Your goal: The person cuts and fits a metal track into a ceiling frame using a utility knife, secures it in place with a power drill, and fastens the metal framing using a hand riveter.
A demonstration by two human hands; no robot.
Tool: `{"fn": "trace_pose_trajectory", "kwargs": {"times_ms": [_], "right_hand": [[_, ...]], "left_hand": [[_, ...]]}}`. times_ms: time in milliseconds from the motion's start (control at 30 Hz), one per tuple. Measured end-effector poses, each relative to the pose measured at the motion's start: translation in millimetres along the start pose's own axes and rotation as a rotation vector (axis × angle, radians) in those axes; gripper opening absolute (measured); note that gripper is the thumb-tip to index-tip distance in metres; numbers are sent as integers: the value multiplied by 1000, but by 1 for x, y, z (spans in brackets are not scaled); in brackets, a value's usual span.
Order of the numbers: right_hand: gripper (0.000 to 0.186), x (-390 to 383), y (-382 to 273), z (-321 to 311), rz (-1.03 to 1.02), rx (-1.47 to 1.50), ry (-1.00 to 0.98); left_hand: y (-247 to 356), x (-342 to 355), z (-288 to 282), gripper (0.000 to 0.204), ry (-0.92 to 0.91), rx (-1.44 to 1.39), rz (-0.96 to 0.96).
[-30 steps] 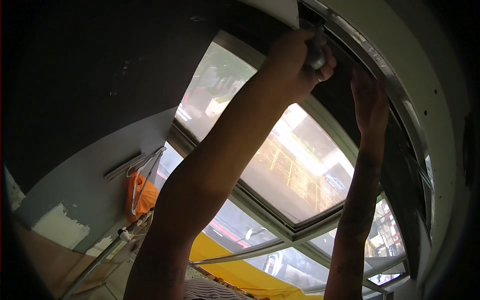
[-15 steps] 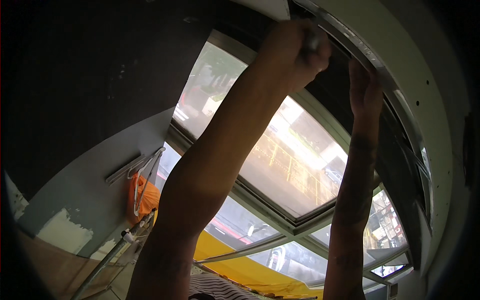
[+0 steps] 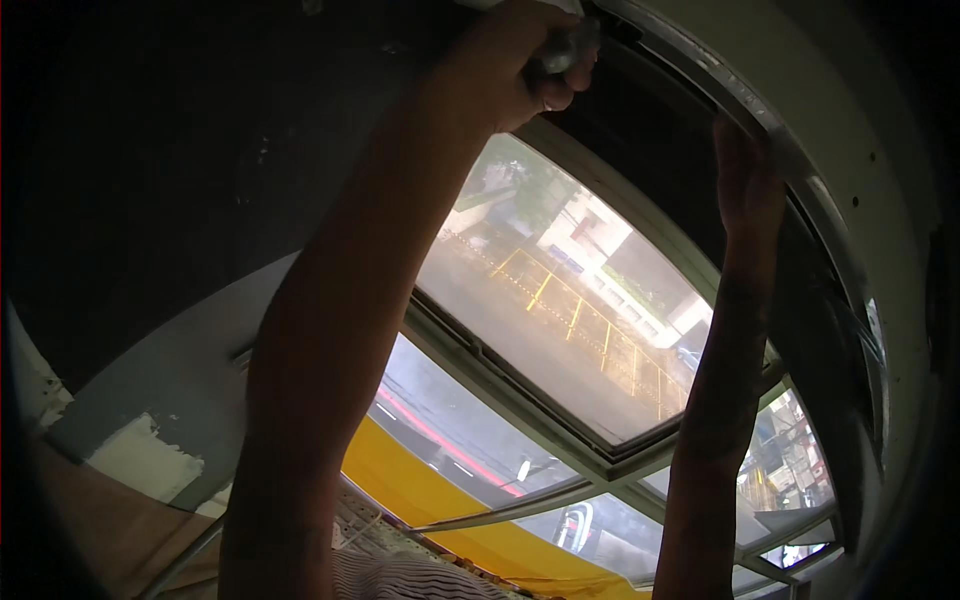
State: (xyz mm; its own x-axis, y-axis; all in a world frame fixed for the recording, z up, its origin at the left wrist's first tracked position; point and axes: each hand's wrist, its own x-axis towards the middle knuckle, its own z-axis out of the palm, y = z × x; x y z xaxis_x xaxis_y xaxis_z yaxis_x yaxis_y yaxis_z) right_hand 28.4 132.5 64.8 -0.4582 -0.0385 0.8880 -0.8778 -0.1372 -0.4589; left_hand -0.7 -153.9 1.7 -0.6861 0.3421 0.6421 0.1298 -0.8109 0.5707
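At nine o'clock, a dark grey wall (image 3: 170,200) with a pale patch of bare plaster (image 3: 145,462) toward eight o'clock. Just right of that, rising from six o'clock toward twelve, a bare left forearm, topped at twelve o'clock by the left hand (image 3: 510,65), closed in a fist around a short grey metal handle (image 3: 565,48); only the end of the handle visible beyond the knuckles, its working tip hidden against the frame. At the centre, a pale-framed glass window pane (image 3: 560,300), tilted, with a street and yellow railings blurred behind it. Below, at six o'clock, a band of yellow awning fabric (image 3: 440,495) under a second lower pane. Further right, from five o'clock up toward one o'clock, the right forearm, ending in the right hand (image 3: 748,185), fingers stretched flat and upward, pressed against the curved whitish upper window frame (image 3: 790,140); nothing gripped, palm laid open on the frame edge. Both hands well apart, the handle between twelve and one o'clock, touching or just beside the same upper frame. At three o'clock, a pale painted wall surface (image 3: 880,130), speckled, curving off into the dark rim.
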Motion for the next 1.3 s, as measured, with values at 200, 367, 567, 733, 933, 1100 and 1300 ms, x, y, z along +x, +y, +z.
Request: {"fn": "trace_pose_trajectory", "kwargs": {"times_ms": [200, 367, 567, 733, 933, 1100, 1300], "right_hand": [[27, 1, -3, -2, 7, -32, -9], [27, 0, -3, 3, 15, -38, 4], [27, 1, -3, 6, 15, -49, 4], [28, 0, -5, 6, 18, -59, 9], [29, -2, -2, 13, 21, -62, 56], [28, 5, -7, -10, -287, -1094, -190], [27, 2, -4, 4, 15, -34, -2]], "left_hand": [[18, 13, 4, 24, 3, 106, -79], [19, 10, 20, 23, -4, 231, -53], [8, 6, 31, 22, -20, 234, -121], [15, 8, 23, 18, -67, 170, -59], [3, 2, 52, 13, 11, 315, -92], [4, 2, 40, 12, -84, 186, -51], [8, 14, 40, 13, 6, 176, -73]]}}
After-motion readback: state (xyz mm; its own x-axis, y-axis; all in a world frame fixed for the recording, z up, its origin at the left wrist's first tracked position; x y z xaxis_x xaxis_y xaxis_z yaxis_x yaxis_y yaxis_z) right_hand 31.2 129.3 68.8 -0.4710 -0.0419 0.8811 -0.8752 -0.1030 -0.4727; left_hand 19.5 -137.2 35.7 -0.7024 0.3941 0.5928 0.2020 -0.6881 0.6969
